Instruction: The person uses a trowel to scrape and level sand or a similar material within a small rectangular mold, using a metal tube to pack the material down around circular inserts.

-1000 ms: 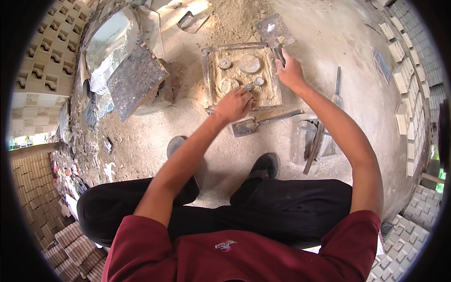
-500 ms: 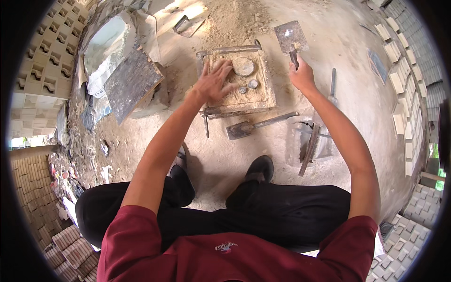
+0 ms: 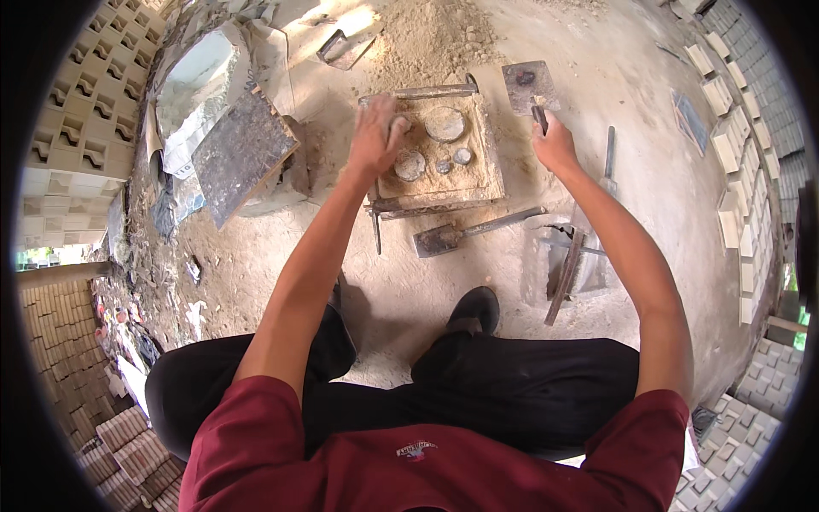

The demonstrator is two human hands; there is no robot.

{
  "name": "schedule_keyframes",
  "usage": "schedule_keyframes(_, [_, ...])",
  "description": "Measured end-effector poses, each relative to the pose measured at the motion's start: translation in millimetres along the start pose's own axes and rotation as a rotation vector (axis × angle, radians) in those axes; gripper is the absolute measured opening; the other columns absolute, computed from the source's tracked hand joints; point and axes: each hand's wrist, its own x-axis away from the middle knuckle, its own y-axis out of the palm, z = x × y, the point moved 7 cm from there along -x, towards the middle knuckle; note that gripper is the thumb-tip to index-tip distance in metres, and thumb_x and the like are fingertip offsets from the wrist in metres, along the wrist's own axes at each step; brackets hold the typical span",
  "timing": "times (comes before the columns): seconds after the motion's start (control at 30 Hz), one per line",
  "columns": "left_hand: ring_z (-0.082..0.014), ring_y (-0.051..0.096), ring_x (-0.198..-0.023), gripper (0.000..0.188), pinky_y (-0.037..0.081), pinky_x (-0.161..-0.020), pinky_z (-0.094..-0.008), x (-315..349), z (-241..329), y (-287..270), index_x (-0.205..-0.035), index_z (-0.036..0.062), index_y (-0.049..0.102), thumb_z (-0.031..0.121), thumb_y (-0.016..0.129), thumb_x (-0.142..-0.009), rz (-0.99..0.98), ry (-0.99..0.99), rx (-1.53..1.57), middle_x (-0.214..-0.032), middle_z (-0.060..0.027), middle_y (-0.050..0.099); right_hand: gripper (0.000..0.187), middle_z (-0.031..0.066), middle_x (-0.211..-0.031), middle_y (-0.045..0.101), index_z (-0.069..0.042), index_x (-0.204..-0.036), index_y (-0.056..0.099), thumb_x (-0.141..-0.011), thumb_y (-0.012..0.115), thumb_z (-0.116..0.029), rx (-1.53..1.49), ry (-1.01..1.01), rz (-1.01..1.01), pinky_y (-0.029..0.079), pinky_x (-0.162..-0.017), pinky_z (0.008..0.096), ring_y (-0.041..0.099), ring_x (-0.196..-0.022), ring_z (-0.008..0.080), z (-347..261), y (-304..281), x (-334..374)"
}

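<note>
My right hand is wrapped around the dark handle of a square-bladed trowel, held right of a sand-filled frame. Over the left part of that wooden frame is my left hand, its fingers smeared by motion; whether anything is in them cannot be made out. Set in the pale sand are a large round disc, a smaller grey disc by my left wrist, and two small round pieces, one of them a grey plug.
A flat shovel-like tool lies just below the frame. A sand heap rises beyond it. At left a dark board leans by a white basin. Right of my feet lies a metal bar. Stacked blocks line the right side.
My left hand has moved from lying spread on the sand to the frame's far left, uncovering the grey disc. The trowel has shifted slightly nearer, and the white spot on its blade no longer shows.
</note>
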Motion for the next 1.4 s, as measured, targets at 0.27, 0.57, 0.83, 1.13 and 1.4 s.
schedule_keyframes(0.27, [-0.0322, 0.018, -0.146, 0.070, 0.008, -0.119, -0.0478, 3, 23, 24, -0.146, -0.0016, 0.032, 0.051, 0.029, -0.100, -0.127, 0.072, -0.259, -0.156, -0.0202, 0.022, 0.045, 0.0233, -0.091, 0.068, 0.001, -0.130, 0.050, -0.093, 0.054, -0.023, -0.109, 0.098, -0.002, 0.050, -0.079, 0.0472, 0.065, -0.090, 0.0419, 46, 42, 0])
schedule_keyframes(0.57, [-0.0342, 0.007, -0.148, 0.084, 0.002, -0.120, -0.0471, 9, 64, 55, -0.149, -0.0083, 0.013, 0.059, 0.016, -0.099, -0.225, -0.067, -0.298, -0.157, -0.0250, 0.014, 0.053, 0.0276, -0.120, 0.059, 0.005, -0.134, 0.044, -0.090, 0.059, -0.021, -0.132, 0.239, -0.199, 0.044, -0.098, 0.0433, 0.056, -0.116, 0.0394, 41, 89, 25])
schedule_keyframes(0.83, [-0.0373, 0.024, -0.143, 0.070, 0.008, -0.120, -0.0469, 39, 79, 32, -0.144, -0.0091, 0.029, 0.046, 0.031, -0.100, -0.147, -0.090, -0.058, -0.147, -0.0269, 0.037, 0.032, 0.0259, -0.091, 0.066, 0.006, -0.105, 0.055, -0.094, 0.055, -0.024, -0.210, 0.416, -0.280, 0.055, -0.070, 0.0436, 0.070, -0.075, 0.0355, 39, 63, 30])
schedule_keyframes(1.13, [-0.0426, 0.024, -0.142, 0.069, 0.017, -0.118, -0.0457, 47, 65, 31, -0.143, -0.0109, 0.027, 0.041, 0.038, -0.099, -0.085, -0.247, -0.240, -0.148, -0.0311, 0.032, 0.034, 0.0264, -0.083, 0.066, 0.006, -0.102, 0.054, -0.095, 0.051, -0.028, -0.013, 0.242, -0.167, 0.054, -0.065, 0.0455, 0.067, -0.059, 0.0352, 53, 73, 15])
schedule_keyframes(1.4, [-0.0378, 0.037, -0.136, 0.049, 0.023, -0.117, -0.0451, 42, 43, 10, -0.136, -0.0021, 0.042, 0.022, 0.051, -0.095, -0.054, -0.182, 0.172, -0.142, -0.0270, 0.043, 0.035, 0.0278, -0.095, 0.065, 0.005, -0.105, 0.056, -0.094, 0.053, -0.028, -0.128, 0.359, -0.288, 0.050, -0.084, 0.0500, 0.064, -0.095, 0.0424, 12, 71, 19])
